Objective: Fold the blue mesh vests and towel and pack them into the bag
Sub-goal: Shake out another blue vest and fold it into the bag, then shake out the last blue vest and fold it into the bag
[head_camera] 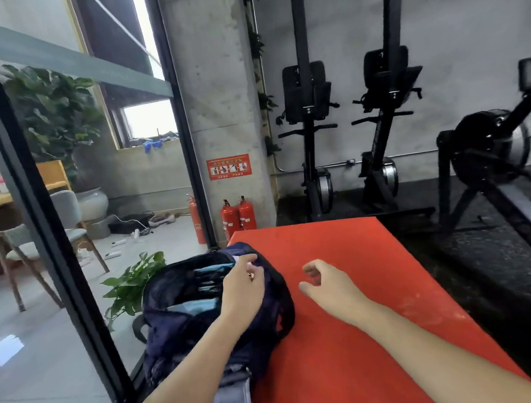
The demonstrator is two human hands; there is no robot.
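Gym corner, red mat (364,321) as the work surface, glass partition on the left. Nearest: both forearms reach in from the bottom edge.

Left hand (241,288) is on the dark blue bag (202,306), fingers curled at the far rim of the opening — looks like a pinch on the rim or zipper, probably to hold the mouth open or start closing it; can't tell which. Light blue fabric (199,305) shows inside the bag, just left of those fingers, so at least some of the vests or towel appear packed. Can't separate individual items.

Right hand (324,281) hovers over bare mat, right of the bag and apart from it — fingers loosely curled, holding nothing, likely free after dropping something in.

Beyond the fingertips: fire extinguishers (238,216) by the concrete pillar, rowing machines (379,127) along the wall.
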